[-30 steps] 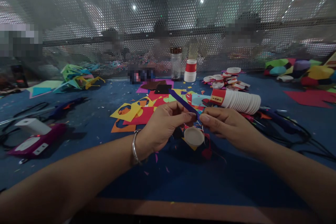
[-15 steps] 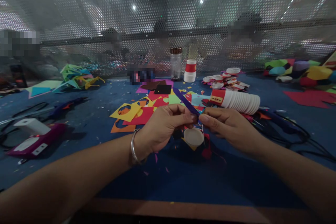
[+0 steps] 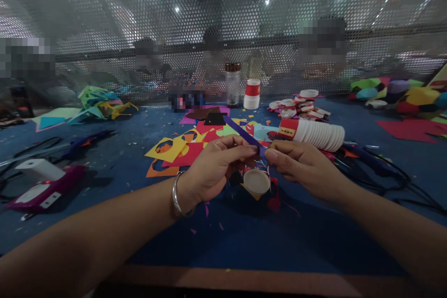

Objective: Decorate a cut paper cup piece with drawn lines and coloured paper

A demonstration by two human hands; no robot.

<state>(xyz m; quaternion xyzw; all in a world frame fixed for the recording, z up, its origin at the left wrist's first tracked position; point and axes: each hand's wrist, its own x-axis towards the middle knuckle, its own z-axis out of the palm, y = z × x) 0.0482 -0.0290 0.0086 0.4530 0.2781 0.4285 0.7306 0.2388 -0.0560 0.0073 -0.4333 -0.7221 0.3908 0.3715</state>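
Between the thumb and fingers of my left hand (image 3: 220, 163) is a long purple paper strip (image 3: 243, 133), pinched near its near end. The strip slants away to the upper left. My right hand (image 3: 296, 163) is closed at that same near end, thumb and forefinger pressed together; the fingertips hide exactly how it grips. Just below the hands, a paper cup (image 3: 256, 181) shows its pale round base, with yellow paper under it and red paper at its right. A dark round piece (image 3: 236, 178) lies left of the cup.
Cut coloured paper (image 3: 181, 151) spreads beyond my hands. A stack of paper cups (image 3: 310, 134) lies on its side at right, near a corded blue tool (image 3: 372, 160). A glass jar (image 3: 233, 86) and upright cups (image 3: 252, 94) stand behind. A magenta power strip (image 3: 49, 191) sits left.
Both hands stay close together on the purple strip. The strip's near end has turned slightly between the fingers, showing a wider purple face, and the fingertips have moved slightly apart.
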